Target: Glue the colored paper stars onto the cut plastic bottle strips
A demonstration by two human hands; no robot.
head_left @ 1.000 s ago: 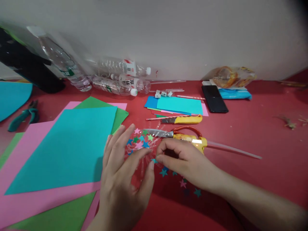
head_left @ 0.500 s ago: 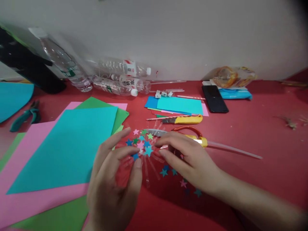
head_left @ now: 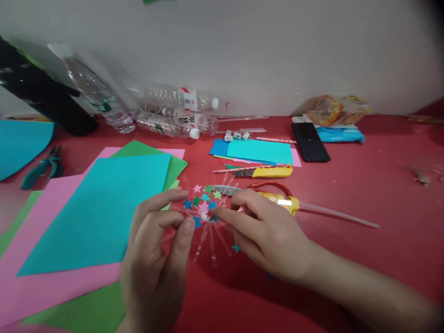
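Observation:
Clear plastic strips (head_left: 212, 245) fan out around a cluster of small paper stars (head_left: 203, 206) in pink, blue and green. At the cluster's left edge, my left hand (head_left: 159, 249) has its thumb and index finger pinched together; what lies between them, if anything, is too small to make out. My right hand (head_left: 267, 231) reaches over the cluster's right side, its index fingertip on the stars and the other fingers curled. A loose teal star (head_left: 236, 248) shows just below its fingers.
Scissors (head_left: 272, 196), a yellow cutter (head_left: 272, 171) and small paper sheets (head_left: 260, 151) lie behind the hands. Large coloured sheets (head_left: 100, 217) and pliers (head_left: 41, 169) are at left. Plastic bottles (head_left: 166, 125) lie along the wall; a phone (head_left: 310, 142) is at right.
My right hand has moved left and down over the stars, covering most of the loose ones. My left thumb and index finger have drawn together. The view has shifted slightly.

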